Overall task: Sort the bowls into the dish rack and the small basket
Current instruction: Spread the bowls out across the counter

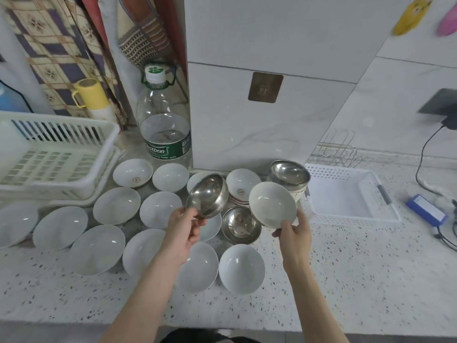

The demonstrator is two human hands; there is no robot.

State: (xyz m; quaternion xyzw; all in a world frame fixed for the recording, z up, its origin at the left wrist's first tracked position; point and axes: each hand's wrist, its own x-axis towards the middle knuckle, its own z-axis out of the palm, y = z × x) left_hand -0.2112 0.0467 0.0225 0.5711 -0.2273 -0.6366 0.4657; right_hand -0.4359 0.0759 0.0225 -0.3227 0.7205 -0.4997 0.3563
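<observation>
My left hand [184, 231] grips a steel bowl [209, 195] by its rim, tilted and raised above the counter. A white ceramic bowl [272, 204], also tilted, is held at its lower edge by my right hand [294, 233]. Several white bowls [116, 205] lie spread over the speckled counter, with another steel bowl [241, 225] between my hands. A further steel bowl [290, 173] tops a stack at the back. The white dish rack [108, 137] stands at the left, the small white basket [371, 179] at the right; both look empty.
A large water bottle [164, 122] and a yellow mug [90, 94] stand behind the bowls. A wire rack [338, 152] sits behind the basket. A blue device [426, 210] with cables lies at the far right. The tiled wall closes the back.
</observation>
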